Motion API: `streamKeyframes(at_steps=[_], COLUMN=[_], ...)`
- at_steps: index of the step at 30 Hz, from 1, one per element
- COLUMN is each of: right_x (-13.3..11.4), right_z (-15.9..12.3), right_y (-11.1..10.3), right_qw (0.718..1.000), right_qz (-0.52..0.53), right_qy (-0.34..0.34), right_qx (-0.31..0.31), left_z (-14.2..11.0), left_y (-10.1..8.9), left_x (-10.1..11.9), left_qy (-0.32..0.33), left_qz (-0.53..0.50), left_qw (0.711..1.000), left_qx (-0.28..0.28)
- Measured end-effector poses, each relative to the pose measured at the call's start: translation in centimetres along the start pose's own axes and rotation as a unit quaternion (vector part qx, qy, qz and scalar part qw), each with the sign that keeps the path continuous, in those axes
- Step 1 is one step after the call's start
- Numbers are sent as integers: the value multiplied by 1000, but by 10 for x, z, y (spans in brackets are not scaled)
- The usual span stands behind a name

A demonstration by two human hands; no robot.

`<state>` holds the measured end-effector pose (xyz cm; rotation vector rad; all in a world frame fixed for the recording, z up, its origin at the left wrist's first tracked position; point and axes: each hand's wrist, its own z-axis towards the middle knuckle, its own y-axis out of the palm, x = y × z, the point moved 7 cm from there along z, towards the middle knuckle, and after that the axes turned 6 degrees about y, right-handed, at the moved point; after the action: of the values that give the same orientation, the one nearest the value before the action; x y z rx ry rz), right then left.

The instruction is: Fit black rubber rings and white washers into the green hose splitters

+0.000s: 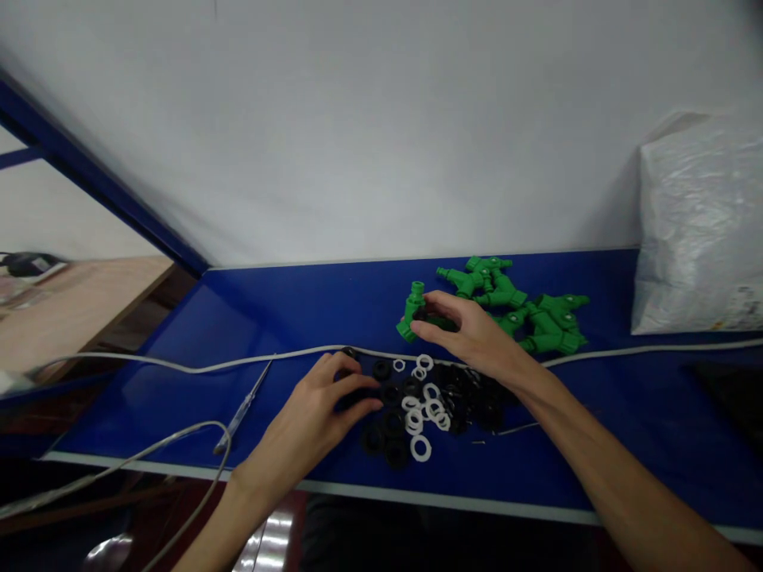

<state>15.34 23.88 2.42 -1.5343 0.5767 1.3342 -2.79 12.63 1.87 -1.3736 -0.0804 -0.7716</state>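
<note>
Blue worktop (238,302) against a pale wall (381,127). Right hand (470,330) grips a green fitting (412,311) above the surface, left of the green fittings pile (506,298). Left hand (322,397), fingers loosely parted, is beside the black rings (390,395); whether it pinches one cannot be told. Risk: black rings overlap and could come up doubled. White rings (420,448) adjoin them; a careless sweep could mix or scatter both.

Blue tabletop (286,306) | green fittings (551,322) | black rings (394,423) | white rings (434,409) | screwdriver (242,411) | cable (208,369) | plastic bag (703,238)
</note>
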Motion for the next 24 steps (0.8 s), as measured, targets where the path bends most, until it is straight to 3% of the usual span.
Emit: streamKeyframes(at_steps=[6, 11, 16, 21, 24], right_x=[0, -1, -8, -10, -11], right_z=[-2, -3, -4, -5, -6], right_y=[0, 4, 3, 7, 9], right_qw=[1000, 999, 1000, 999, 998], right_qz=[-11, 3, -1, -24, -35], right_qy=[22, 15, 10, 3, -5], right_qx=[13, -29, -26, -38, -47], left_z=[-3, -5, -4, 33, 74], left_y=[12, 10, -2, -26, -26], left_x=[2, 3, 0, -11, -13], left_qy=[31, 40, 6, -102, -96], left_qz=[45, 75, 5, -153, -238], left_qw=[998, 996, 1000, 973, 954], left_qx=[-27, -20, 29, 136, 156])
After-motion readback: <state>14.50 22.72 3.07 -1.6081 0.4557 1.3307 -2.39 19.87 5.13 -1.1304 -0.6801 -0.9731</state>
